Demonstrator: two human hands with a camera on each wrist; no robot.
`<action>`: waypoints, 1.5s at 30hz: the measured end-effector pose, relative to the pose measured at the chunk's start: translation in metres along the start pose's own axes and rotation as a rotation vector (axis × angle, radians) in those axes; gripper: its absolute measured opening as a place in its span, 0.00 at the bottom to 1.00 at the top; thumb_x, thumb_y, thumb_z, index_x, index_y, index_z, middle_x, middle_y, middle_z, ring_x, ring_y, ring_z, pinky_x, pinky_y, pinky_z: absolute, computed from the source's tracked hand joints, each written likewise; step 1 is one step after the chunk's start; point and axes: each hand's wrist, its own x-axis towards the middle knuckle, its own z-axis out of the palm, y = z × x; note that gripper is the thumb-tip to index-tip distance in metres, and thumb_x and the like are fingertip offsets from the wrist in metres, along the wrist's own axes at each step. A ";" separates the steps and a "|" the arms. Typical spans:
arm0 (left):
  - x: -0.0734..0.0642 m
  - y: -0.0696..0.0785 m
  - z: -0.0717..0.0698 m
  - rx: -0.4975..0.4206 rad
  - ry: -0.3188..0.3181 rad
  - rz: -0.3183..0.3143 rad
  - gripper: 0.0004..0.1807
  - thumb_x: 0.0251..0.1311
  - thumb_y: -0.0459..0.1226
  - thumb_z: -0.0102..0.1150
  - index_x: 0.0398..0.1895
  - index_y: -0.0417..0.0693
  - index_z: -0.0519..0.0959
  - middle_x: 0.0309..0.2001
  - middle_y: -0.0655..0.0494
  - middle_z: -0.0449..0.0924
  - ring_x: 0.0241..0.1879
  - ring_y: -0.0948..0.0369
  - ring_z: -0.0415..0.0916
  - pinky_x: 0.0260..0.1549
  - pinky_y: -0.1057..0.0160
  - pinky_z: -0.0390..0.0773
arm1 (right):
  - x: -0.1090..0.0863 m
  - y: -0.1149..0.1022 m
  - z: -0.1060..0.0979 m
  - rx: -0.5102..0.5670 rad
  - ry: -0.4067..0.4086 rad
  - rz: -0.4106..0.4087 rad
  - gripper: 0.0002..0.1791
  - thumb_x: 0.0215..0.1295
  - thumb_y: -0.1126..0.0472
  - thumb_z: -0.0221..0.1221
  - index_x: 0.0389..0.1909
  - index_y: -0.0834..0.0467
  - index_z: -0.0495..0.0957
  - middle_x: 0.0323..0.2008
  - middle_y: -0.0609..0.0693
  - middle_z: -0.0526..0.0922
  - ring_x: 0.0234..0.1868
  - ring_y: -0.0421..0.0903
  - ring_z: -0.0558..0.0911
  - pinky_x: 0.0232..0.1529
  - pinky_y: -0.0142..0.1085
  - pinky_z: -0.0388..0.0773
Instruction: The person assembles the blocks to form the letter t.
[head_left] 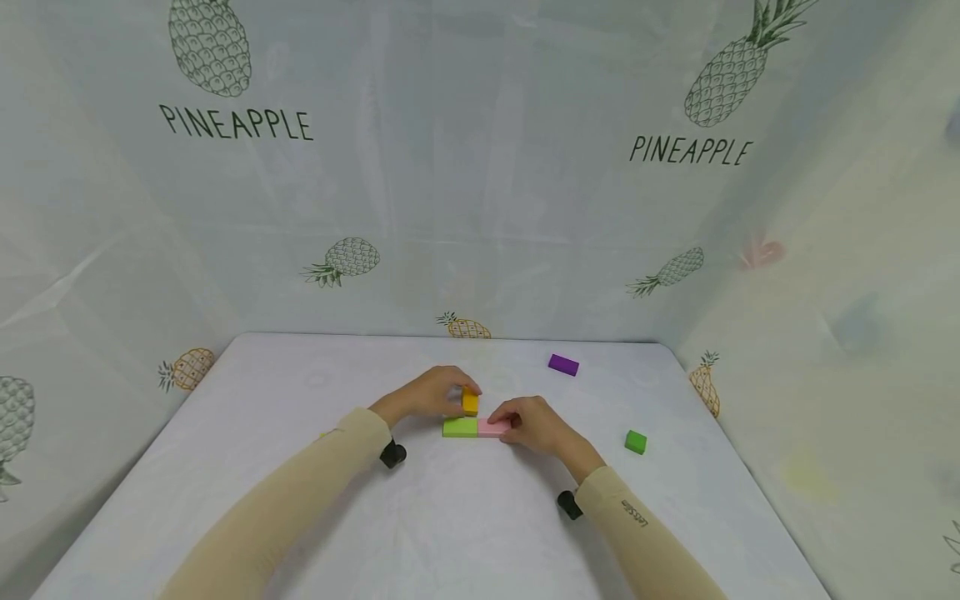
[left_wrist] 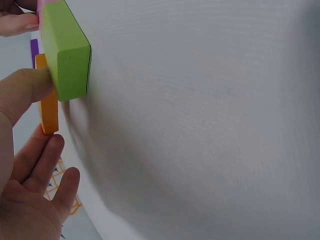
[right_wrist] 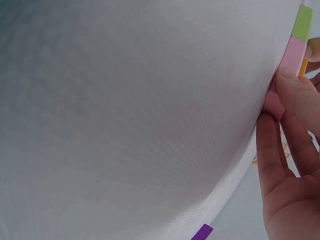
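A light green block [head_left: 460, 427] and a pink block [head_left: 491, 427] lie end to end on the white table. My right hand [head_left: 536, 427] holds the pink block at its right end between thumb and fingers. Just behind the row, my left hand [head_left: 432, 392] pinches an orange-yellow block [head_left: 470, 402] between thumb and fingertips. In the left wrist view, the orange block [left_wrist: 49, 112] stands beside the light green block [left_wrist: 67, 55]. The right wrist view has the right thumb against the pink block [right_wrist: 291, 57], with fingers around its end.
A purple block [head_left: 563, 365] lies at the back right of the table [head_left: 450, 525]. A green block [head_left: 636, 442] sits to the right of my right hand. By the left sleeve a bit of yellow [head_left: 324, 434] shows, mostly hidden. Pineapple-printed cloth [head_left: 480, 183] hangs behind.
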 end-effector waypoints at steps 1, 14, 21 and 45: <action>0.001 0.000 0.001 0.002 0.000 -0.003 0.20 0.66 0.39 0.74 0.60 0.53 0.86 0.61 0.57 0.83 0.66 0.55 0.75 0.72 0.48 0.70 | 0.000 0.000 0.000 0.002 -0.001 -0.002 0.13 0.66 0.69 0.72 0.49 0.53 0.90 0.46 0.46 0.88 0.44 0.44 0.79 0.47 0.35 0.80; 0.003 0.006 0.001 -0.009 -0.002 -0.048 0.19 0.66 0.40 0.74 0.60 0.55 0.86 0.62 0.58 0.82 0.66 0.55 0.74 0.73 0.48 0.70 | 0.001 0.001 0.000 0.015 -0.008 0.005 0.14 0.66 0.69 0.72 0.49 0.53 0.90 0.46 0.45 0.88 0.44 0.44 0.79 0.47 0.34 0.80; 0.006 0.007 0.003 -0.013 -0.008 -0.051 0.19 0.66 0.40 0.74 0.60 0.55 0.86 0.62 0.58 0.82 0.66 0.55 0.74 0.73 0.48 0.69 | 0.001 0.001 0.001 0.019 -0.009 0.002 0.14 0.65 0.70 0.72 0.50 0.54 0.90 0.44 0.45 0.88 0.43 0.45 0.79 0.45 0.33 0.79; 0.012 0.002 0.003 -0.041 -0.063 -0.062 0.22 0.67 0.41 0.73 0.63 0.56 0.84 0.64 0.58 0.81 0.66 0.56 0.73 0.73 0.49 0.69 | 0.002 0.002 0.001 -0.011 0.001 0.008 0.14 0.65 0.69 0.72 0.49 0.53 0.90 0.45 0.44 0.88 0.43 0.43 0.79 0.48 0.36 0.80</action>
